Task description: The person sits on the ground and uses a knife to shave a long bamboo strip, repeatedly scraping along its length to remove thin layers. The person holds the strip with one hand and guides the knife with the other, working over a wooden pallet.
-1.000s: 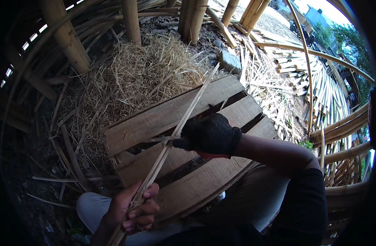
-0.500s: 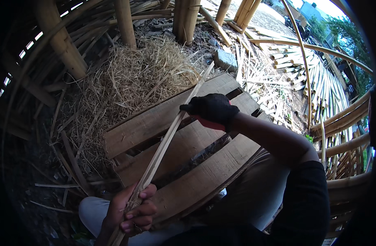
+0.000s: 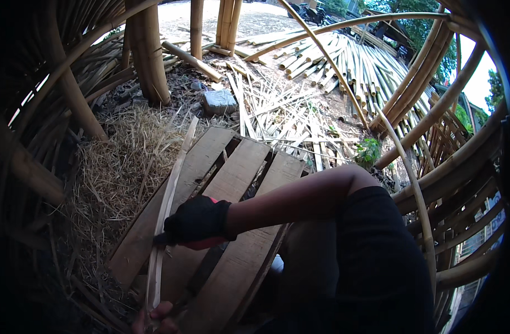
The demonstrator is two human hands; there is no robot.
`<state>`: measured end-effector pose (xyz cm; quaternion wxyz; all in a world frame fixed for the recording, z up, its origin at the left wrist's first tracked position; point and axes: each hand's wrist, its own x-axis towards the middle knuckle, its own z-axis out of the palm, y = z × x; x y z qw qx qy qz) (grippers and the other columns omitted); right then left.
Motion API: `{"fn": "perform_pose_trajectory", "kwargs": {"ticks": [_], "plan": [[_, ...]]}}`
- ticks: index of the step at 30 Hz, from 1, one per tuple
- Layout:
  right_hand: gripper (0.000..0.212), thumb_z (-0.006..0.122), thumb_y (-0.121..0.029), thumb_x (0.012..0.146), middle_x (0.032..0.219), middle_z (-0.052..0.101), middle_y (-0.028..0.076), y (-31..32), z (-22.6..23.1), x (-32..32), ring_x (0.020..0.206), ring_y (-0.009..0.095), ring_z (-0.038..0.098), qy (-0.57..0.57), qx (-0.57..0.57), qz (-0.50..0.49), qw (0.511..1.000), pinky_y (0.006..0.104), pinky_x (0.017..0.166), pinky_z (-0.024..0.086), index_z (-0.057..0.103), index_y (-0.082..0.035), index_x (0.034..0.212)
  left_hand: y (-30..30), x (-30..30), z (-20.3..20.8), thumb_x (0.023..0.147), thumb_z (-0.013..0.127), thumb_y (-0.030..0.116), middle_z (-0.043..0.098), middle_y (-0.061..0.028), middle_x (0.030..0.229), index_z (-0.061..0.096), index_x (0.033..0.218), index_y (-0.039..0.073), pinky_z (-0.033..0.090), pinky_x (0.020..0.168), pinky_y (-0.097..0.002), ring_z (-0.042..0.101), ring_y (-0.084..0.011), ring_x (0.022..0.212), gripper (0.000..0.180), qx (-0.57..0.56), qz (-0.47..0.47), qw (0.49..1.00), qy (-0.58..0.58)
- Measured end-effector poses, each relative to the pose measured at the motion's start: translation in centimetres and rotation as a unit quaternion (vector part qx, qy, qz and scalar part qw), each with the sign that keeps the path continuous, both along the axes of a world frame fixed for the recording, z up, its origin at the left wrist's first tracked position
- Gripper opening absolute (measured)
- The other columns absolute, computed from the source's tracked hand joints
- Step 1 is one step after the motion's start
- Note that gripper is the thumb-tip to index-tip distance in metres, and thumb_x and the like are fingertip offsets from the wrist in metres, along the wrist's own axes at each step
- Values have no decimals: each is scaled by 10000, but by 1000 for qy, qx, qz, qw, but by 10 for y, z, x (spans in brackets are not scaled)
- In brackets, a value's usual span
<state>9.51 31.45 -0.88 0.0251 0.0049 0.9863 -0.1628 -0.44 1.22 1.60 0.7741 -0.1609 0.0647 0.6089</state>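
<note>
A long pale bamboo strip (image 3: 167, 192) slants over a slatted wooden bench top (image 3: 227, 183), its far end reaching beyond the left edge of the boards. My left hand (image 3: 155, 318), bare and partly cut off by the lower edge, is closed round the strip's near end. Farther up, my right hand (image 3: 196, 222) in a black and red glove is closed at the strip's middle, its dark fingers lying across it. Whether a small tool is also in the glove is hidden.
Dry bamboo shavings (image 3: 127, 167) are heaped left of the boards. A grey stone block (image 3: 219, 102) lies past their far end, near scattered split strips (image 3: 283, 111). Bamboo posts (image 3: 147, 55) stand behind, curved bamboo bars (image 3: 411, 139) rise on the right, and cut poles (image 3: 344, 61) lie outside.
The view has swung to the right. My right hand has come nearer my left along the strip, which now stands steeper in the picture. My left hand sits lower, closer to the picture's edge.
</note>
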Motion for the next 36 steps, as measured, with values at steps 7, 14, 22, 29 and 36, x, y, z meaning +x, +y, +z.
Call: {"fn": "perform_pose_trajectory", "kwargs": {"ticks": [7,14,22,29,36], "plan": [[300,511,-303,968,943,717,93,13,0,3,824,319,706,23,28,13,999,443,710,562,691,-228,1195,-4,-5,-19,1096,219,280,421,-48,561,434,1249,-62,408,318,-300,379,-129,344,432,40,39,998,15],[229,580,-316,923,869,711,46,42,-6,-2,800,303,707,96,63,31,993,423,640,559,720,-189,1054,-7,-6,-34,1099,226,294,432,-41,572,378,1399,-75,410,327,-282,402,-124,349,500,88,30,995,-30],[375,590,-283,908,992,708,62,51,-1,-10,797,275,708,60,85,52,993,389,639,561,659,-269,1277,-3,0,-5,1096,212,307,451,-51,574,428,1011,56,387,304,-277,384,-129,333,342,-11,13,999,41],[228,570,-350,944,794,685,70,63,-4,-11,780,288,706,7,21,-23,999,403,642,561,699,-180,1027,-2,5,1,1098,178,387,457,-57,561,417,991,73,368,289,-285,374,-127,322,409,-49,14,998,40],[269,515,-374,983,871,713,55,50,-8,-11,791,272,711,-8,14,-3,1000,395,667,554,705,-234,1112,-2,5,1,1098,197,393,444,-46,549,428,1016,114,362,299,-289,395,-132,324,372,-24,-11,1000,2]]}}
